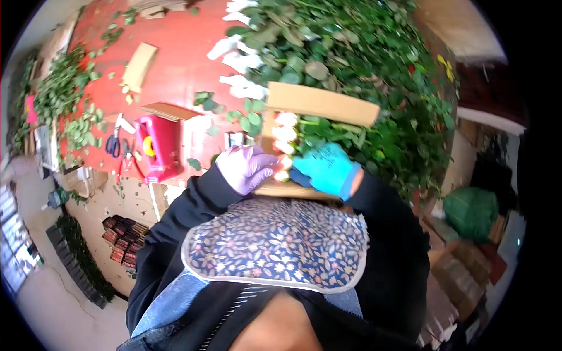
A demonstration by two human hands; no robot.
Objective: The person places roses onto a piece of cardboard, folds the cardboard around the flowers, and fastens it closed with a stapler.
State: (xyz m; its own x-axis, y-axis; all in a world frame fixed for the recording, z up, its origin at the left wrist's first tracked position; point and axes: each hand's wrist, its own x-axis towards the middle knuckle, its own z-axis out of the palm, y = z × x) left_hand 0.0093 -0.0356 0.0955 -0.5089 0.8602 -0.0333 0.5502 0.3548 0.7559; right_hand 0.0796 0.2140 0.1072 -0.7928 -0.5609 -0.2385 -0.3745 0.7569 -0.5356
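A row of pale pink and cream rose heads lies inside an open cardboard piece, with green stems and leaves running to the right. My left hand, in a light purple glove, is at the left side of the lowest blooms, its fingers bent against them. On the other side, my right hand, in a turquoise glove, reaches over the stems just behind the same blooms. Its fingertips are partly hidden, and what the fingers of both hands grip is too small to make out.
A pink tape dispenser, dark-handled scissors and red-handled pruners lie on the red table at left. A large heap of leafy stems and white-wrapped bundles lie beyond the cardboard.
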